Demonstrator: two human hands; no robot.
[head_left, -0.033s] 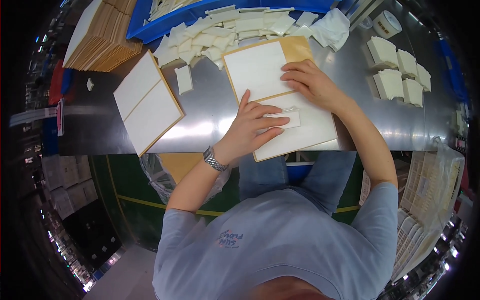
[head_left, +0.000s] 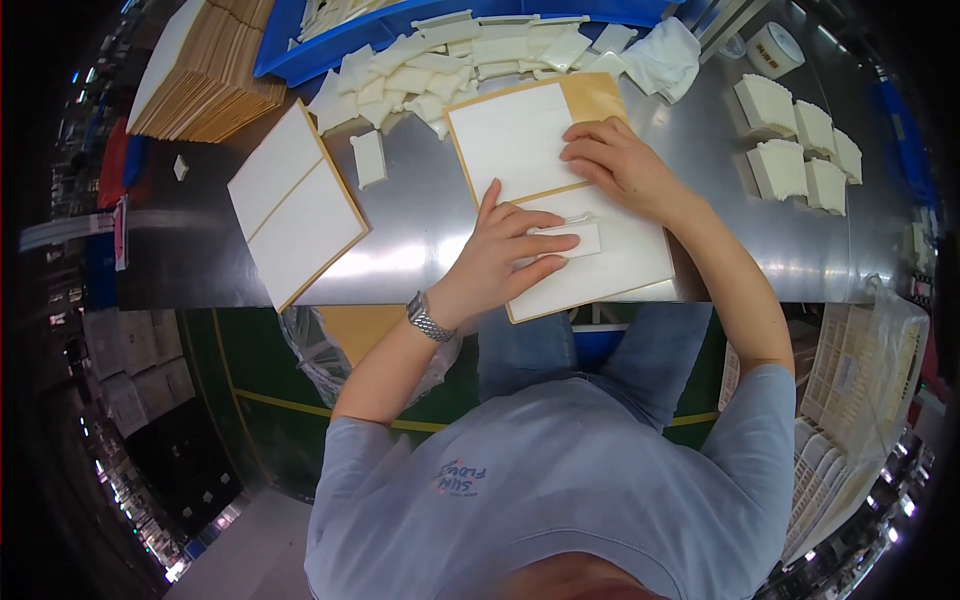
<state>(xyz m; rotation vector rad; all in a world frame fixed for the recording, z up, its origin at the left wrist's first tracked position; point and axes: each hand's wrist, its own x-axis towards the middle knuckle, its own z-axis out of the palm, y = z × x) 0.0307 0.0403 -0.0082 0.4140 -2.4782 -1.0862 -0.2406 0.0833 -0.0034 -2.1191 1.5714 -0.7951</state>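
Note:
A brown-edged board faced with white sheets lies at the table's front edge, a bare brown patch at its far right corner. On its near half is a small flat white plastic piece. My left hand is closed on this piece; the index finger rests on top, with the thumb and another finger along its sides. My right hand lies on the board's right side, its fingers bent at the border of white and brown. The thumb is hidden, and I cannot make out what these fingers hold, if anything.
A second white-faced board and a lone plastic piece lie left. Behind are a pile of similar pieces, a blue bin, a brown-edged stack and a white cloth. Rows of pieces stand right.

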